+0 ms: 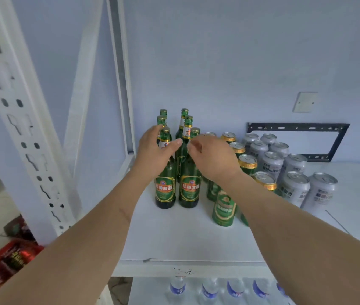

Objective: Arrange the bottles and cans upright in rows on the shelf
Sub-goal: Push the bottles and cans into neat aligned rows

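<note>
Green bottles (165, 190) with gold-rimmed labels; left hand (154, 148) grips one neck, right hand (214, 159) fingers curled, hold unclear

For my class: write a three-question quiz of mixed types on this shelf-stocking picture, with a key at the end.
1. True or false: the green glass bottles on the white shelf are lying on their sides.
2. Multiple choice: what stands directly to the right of the green cans? A) silver cans B) a red bag C) water bottles
3. Fill in: the left hand and the right hand are both at the ____ of the front bottles.

Key
1. False; they stand upright in two columns.
2. A; the silver cans stand there in rows.
3. Necks; the left hand's fingers curl round one, while the right hand's exact hold is not clear.
</note>
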